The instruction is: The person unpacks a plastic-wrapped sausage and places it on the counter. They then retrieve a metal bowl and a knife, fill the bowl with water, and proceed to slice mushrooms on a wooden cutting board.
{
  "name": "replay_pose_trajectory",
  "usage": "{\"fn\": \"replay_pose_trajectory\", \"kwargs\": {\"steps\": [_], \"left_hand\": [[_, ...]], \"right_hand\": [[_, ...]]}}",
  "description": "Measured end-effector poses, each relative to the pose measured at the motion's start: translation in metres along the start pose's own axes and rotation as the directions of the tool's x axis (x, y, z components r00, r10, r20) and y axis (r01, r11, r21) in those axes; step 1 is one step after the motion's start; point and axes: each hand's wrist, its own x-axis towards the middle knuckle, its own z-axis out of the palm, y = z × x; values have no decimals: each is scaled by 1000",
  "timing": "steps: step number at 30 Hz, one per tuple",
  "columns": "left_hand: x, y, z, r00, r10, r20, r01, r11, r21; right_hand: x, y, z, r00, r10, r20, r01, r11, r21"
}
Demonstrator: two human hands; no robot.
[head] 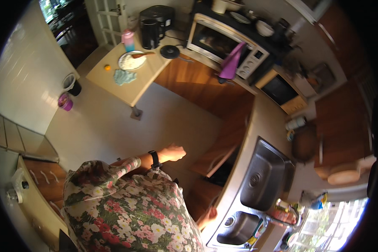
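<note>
My left hand, with a dark watch at the wrist, is held out above the floor, left of a wooden cabinet door. The door stands ajar, and a dark gap shows behind it. My left fingers look curled, with nothing visible in them. Low beside the countertop edge is my right hand, partly hidden by my floral top. Whether it touches the counter or holds anything is unclear. The small sink basin lies to its right, and the large basin is further up.
A pale table bears a plate of white food, a green cloth and a small orange fruit. An oven with a purple towel and a microwave stand beyond. Bins line the left wall.
</note>
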Motion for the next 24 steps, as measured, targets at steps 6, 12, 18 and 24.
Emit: {"fn": "replay_pose_trajectory", "kwargs": {"steps": [6, 12, 18, 24], "left_hand": [[-31, -93, -19, 950, -269, -161, 258, 962, -84], [-122, -136, -17, 726, -685, -55, 655, 714, -249], [-105, -165, -25, 437, -891, 124, 868, 382, -316], [-31, -207, -77, 371, -915, 159, 861, 275, -428]], "right_hand": [[139, 43, 235, 768, 83, 635, -54, 996, -66], [232, 68, 265, 596, 510, 620, -473, 847, -242], [250, 42, 292, 632, 708, 316, -404, 649, -644], [319, -2, 471, 259, 573, 777, -241, 818, -523]]}}
